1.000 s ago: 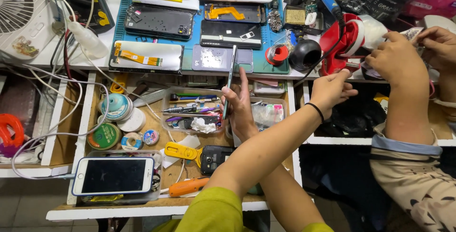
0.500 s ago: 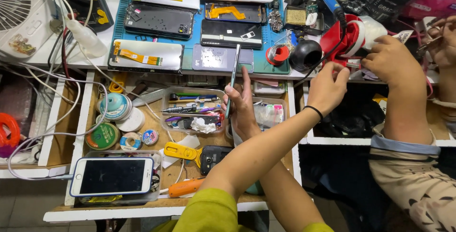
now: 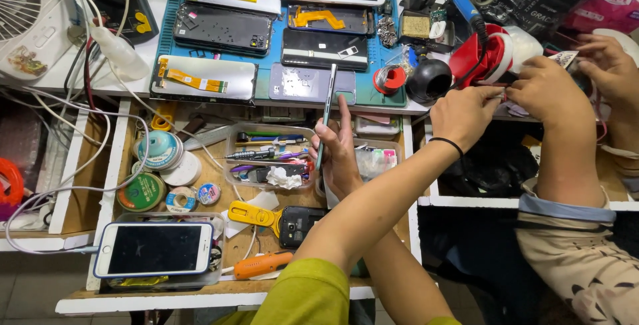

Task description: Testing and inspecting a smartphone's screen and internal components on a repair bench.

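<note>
My right hand [image 3: 338, 157] holds a slim phone [image 3: 327, 113] upright on its edge, above a clear tray of tools [image 3: 269, 158]; the thumb is on the phone's left side and the forefinger lies along its right. My left arm, with a black band at the wrist, crosses over to the right. My left hand [image 3: 466, 112] has its fingertips drawn together beside a red holder [image 3: 480, 58], touching a co-worker's hand [image 3: 547, 88]. Whether those fingers pinch anything is hidden.
A blue mat [image 3: 266, 98] carries several opened phones and screens. The wooden drawer [image 3: 206, 182] below holds solder reels, tape rolls, a yellow tool, an orange screwdriver [image 3: 261, 265] and a white phone [image 3: 154, 249]. A white fan [image 3: 23, 15] and cables sit at the left.
My left hand has moved up and to the right, from open-fingered over the shelf to fingers drawn together at the co-worker's hand. My right hand keeps the phone almost still.
</note>
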